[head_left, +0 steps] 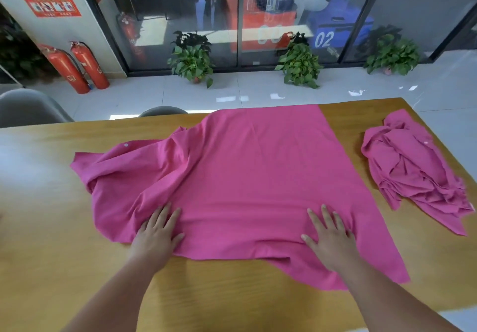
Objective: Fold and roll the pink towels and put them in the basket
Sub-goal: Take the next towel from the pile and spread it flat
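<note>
Pink towel: spread on table, left side rumpled. Left hand, right hand: fingers spread, pressing it (palms down). Second towel: crumpled, rightward.

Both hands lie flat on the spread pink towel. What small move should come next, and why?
Probably slide the left hand leftward to smooth the towel while the right hand pins it: its right half lies flat, its left side is bunched, and folding now would likely trap creases.

Left hand, right hand flat, spread.
</note>
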